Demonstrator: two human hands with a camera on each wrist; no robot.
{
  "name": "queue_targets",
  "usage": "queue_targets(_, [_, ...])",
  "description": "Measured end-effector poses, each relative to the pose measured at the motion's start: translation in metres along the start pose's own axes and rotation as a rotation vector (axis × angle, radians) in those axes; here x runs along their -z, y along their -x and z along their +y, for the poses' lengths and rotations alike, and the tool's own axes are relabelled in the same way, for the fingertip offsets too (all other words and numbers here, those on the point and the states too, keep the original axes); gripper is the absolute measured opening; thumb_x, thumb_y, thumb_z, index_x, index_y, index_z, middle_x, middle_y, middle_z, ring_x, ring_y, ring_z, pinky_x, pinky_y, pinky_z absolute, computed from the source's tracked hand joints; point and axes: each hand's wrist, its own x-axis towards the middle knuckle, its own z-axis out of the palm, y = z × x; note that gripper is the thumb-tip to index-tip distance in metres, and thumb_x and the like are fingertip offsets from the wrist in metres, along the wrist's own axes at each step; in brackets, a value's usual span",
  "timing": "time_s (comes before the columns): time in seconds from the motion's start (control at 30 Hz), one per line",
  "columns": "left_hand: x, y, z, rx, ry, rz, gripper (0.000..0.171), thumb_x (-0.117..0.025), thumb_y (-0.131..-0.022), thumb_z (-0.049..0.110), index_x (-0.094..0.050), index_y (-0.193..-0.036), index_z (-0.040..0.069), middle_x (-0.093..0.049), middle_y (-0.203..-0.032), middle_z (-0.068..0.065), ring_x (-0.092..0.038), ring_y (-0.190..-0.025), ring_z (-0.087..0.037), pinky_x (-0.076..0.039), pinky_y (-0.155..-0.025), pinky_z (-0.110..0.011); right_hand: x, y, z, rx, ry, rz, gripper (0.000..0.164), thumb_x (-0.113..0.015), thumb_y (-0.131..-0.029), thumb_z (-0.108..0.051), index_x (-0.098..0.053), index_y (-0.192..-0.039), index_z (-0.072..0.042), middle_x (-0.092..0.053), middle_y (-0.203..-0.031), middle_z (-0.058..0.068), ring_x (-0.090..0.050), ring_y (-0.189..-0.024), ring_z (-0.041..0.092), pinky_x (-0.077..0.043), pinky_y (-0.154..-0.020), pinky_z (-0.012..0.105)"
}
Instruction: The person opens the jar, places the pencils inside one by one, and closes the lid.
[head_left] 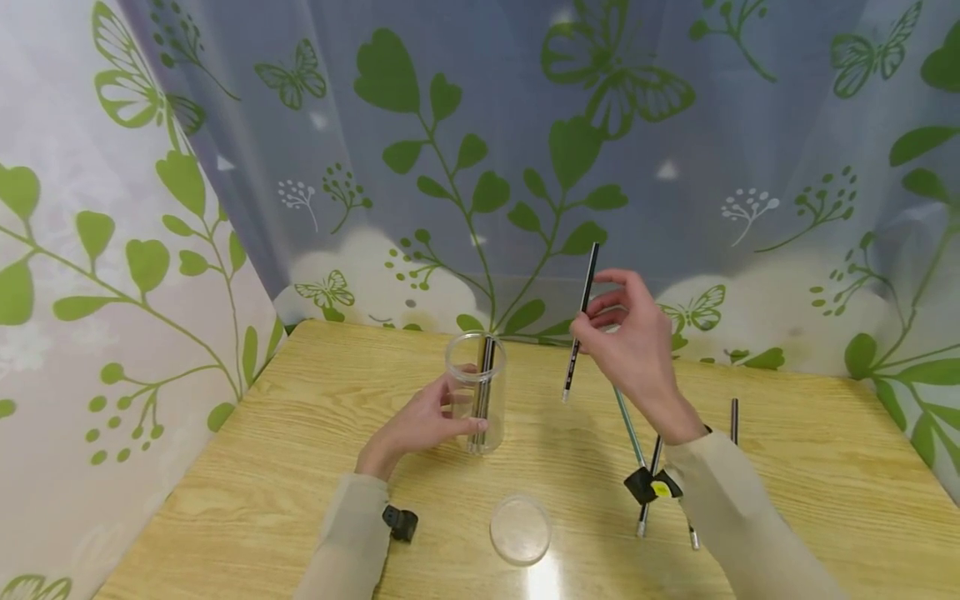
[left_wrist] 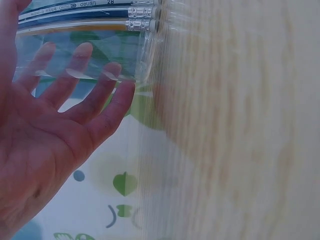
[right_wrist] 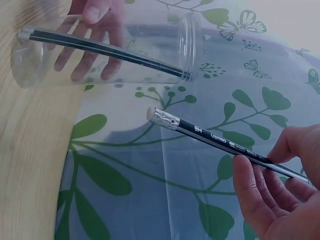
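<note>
A clear plastic jar stands upright and uncapped on the table. My left hand grips its side, thumb in front and fingers behind. Inside, several dark pencils lean together with their eraser ends at the bottom. Up to the right of the jar, my right hand pinches a black pencil between thumb and fingers. That pencil tilts, its white eraser and metal ferrule pointing down, apart from the jar. "HB" can be read on it in the right wrist view.
On the wood-grain table, a round clear lid lies in front of the jar. Under the right forearm are a green pencil and a few dark pencils, partly hidden. A leaf-patterned curtain hangs behind the table.
</note>
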Motion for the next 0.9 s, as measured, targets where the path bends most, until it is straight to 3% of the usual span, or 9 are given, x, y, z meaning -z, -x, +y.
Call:
queue_targets(0.47, [0.001, 0.001, 0.001, 0.02, 0.016, -0.005, 0.085, -0.083, -0.087, 0.032, -0.036, -0.157, 0.029, -0.044, -0.159, -0.006, -0.046, -0.145, -0.035, -0.044, -0.116, -0.056, -0.018, -0.007, -0.022, 0.157, -0.166, 0.137, 0.049, -0.067, -0.086, 0.005, -0.054, -0.132, -0.005, -0.066, -0.09, 0.01, -0.066, -0.071, 0.0, -0.06, -0.058, 0.023])
queue_targets(0.77, [0.001, 0.0, -0.001, 0.005, 0.028, -0.015, 0.083, -0.082, -0.088, 0.031, -0.036, -0.157, 0.028, -0.044, -0.16, -0.005, -0.046, -0.144, -0.036, -0.044, -0.116, -0.056, -0.033, -0.008, -0.03, 0.266, -0.388, 0.197, 0.052, -0.064, -0.082, 0.016, -0.048, -0.13, 0.005, -0.063, -0.091, 0.005, -0.068, -0.075, 0.009, -0.063, -0.059, 0.027])
queue_targets(0.9, [0.001, 0.0, -0.001, 0.004, 0.024, -0.012, 0.083, -0.082, -0.088, 0.032, -0.036, -0.157, 0.029, -0.044, -0.16, -0.004, -0.046, -0.144, -0.036, -0.044, -0.116, -0.056, -0.04, -0.01, -0.029, 0.292, -0.429, 0.196, 0.051, -0.064, -0.082, 0.016, -0.047, -0.129, 0.004, -0.062, -0.092, 0.002, -0.068, -0.078, 0.01, -0.063, -0.062, 0.025])
